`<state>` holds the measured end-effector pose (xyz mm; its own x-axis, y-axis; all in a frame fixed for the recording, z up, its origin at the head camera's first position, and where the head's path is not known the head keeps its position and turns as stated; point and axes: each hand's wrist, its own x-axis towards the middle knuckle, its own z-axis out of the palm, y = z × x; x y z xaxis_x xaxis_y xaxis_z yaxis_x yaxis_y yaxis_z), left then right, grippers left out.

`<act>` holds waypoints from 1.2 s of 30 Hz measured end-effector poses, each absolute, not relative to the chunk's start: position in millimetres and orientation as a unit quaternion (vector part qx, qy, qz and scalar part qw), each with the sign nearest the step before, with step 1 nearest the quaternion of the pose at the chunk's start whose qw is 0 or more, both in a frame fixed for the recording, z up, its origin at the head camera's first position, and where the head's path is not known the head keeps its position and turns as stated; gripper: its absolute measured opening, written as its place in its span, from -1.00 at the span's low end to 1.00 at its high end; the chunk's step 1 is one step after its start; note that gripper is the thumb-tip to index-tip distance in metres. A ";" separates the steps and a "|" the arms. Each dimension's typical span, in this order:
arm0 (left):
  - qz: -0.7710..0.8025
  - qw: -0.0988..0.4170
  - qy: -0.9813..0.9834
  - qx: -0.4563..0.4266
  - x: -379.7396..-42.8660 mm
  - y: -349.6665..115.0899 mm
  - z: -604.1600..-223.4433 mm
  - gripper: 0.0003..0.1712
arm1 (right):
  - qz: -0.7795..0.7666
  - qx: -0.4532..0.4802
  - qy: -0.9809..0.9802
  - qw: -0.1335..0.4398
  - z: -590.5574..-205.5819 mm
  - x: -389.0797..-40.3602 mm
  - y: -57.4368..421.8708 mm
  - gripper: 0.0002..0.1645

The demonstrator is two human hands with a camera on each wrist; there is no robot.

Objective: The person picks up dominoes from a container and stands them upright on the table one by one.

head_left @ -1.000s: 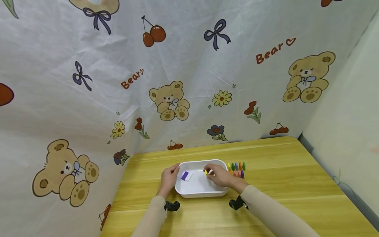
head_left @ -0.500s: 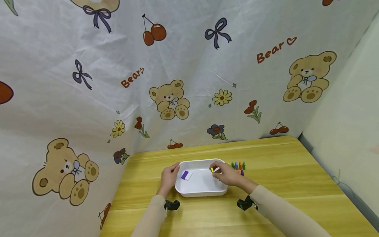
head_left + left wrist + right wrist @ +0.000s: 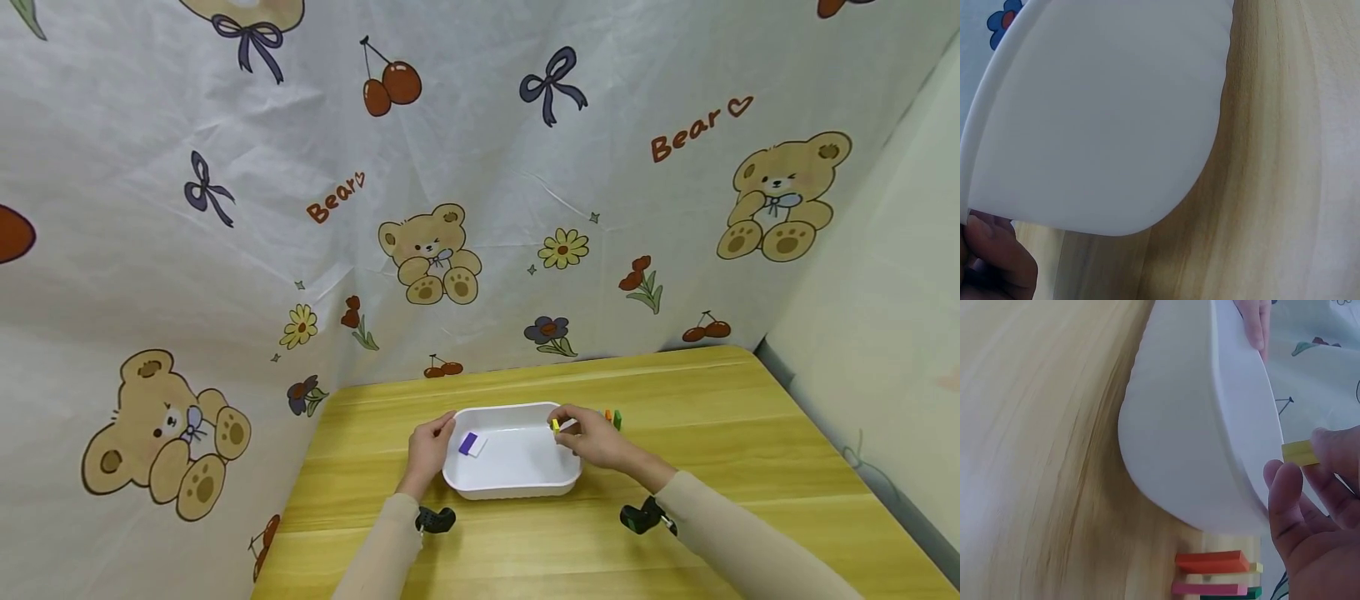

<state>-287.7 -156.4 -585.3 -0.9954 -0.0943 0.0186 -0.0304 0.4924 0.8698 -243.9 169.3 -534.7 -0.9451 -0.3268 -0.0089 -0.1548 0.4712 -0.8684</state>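
Note:
A white plastic tray (image 3: 517, 492) sits on the wooden table. My left hand (image 3: 429, 448) pinches its rim at the left end, thumb and fingers at the edge in the left wrist view. Between thumb and fingers of my right hand (image 3: 600, 440) is a small yellow block (image 3: 1299, 453), held up over the tray's right end. Inside the tray, toward the left, lies a small flat purple-and-white piece (image 3: 472, 445). Just right of the tray stand several coloured blocks, among them an orange one (image 3: 1213, 562) and a pink one (image 3: 1210, 589); my right hand hides most of them in the head view.
The wooden table (image 3: 720, 450) meets a bear-print cloth (image 3: 480, 333) behind and a pale wall (image 3: 885, 350) on the right. Black devices hang at my left wrist (image 3: 435, 521) and right wrist (image 3: 639, 517).
My right hand has moved right with the yellow block, from over the tray's middle to its right end, covering more of the standing blocks. The left hand stays at the rim.

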 end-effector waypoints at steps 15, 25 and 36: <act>-0.505 0.031 -0.862 0.037 -288.9 -155.4 -584.1 -0.62 | -0.453 -0.142 0.879 0.047 -532.5 -239.3 198.8 -0.72; -0.506 0.031 -0.861 0.029 -290.7 -156.6 -585.2 -0.59 | -0.459 -0.125 0.878 0.044 -529.6 -238.8 220.1 -0.67; -0.505 0.034 -0.862 0.029 -290.3 -157.4 -587.7 -0.61 | -0.435 -0.122 0.892 0.012 -532.1 -234.2 243.0 -0.69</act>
